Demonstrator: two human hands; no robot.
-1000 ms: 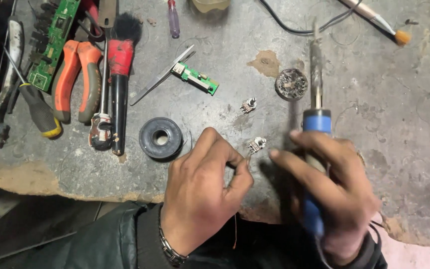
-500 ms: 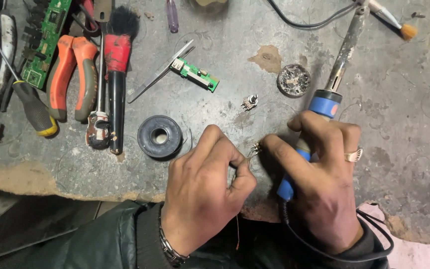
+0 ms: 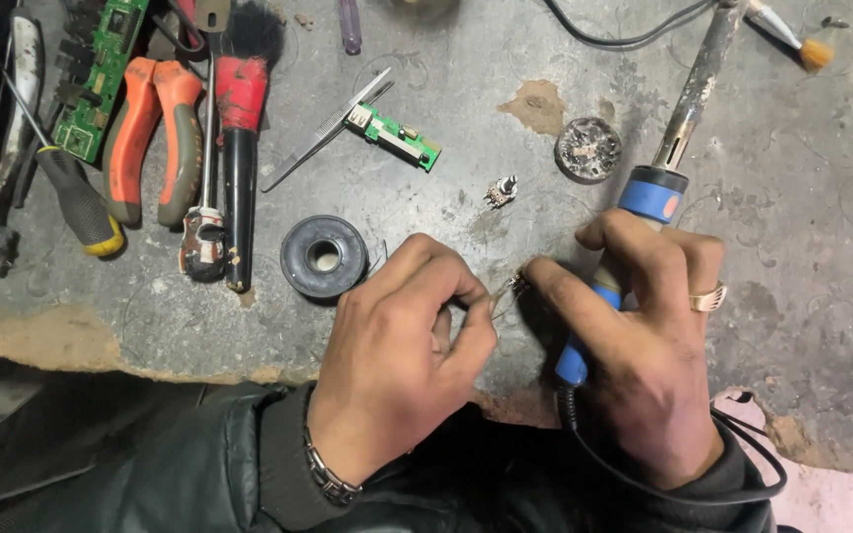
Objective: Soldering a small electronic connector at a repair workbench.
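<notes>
My right hand (image 3: 644, 345) grips a blue-handled soldering iron (image 3: 649, 197), its metal shaft slanting up and away toward the bench's far right. The index finger of that hand reaches left to a small metal component (image 3: 515, 284) on the bench. My left hand (image 3: 402, 355) is curled with its fingertips pinching a thin wire beside that same component. A second small component (image 3: 501, 192) lies loose a little farther away. A black solder spool (image 3: 324, 257) rests just left of my left hand.
Tweezers (image 3: 323, 128) and a small green circuit board (image 3: 397, 133) lie behind the spool. Orange-handled pliers (image 3: 150, 128), a red-and-black brush (image 3: 241, 128), a yellow-black screwdriver (image 3: 76, 192) and a larger green board (image 3: 101, 79) crowd the far left. A round tin (image 3: 587, 150) sits near the iron.
The soldering iron has swung from upright to leaning right and away. My right hand moved left, its index finger reaching the component between both hands.
</notes>
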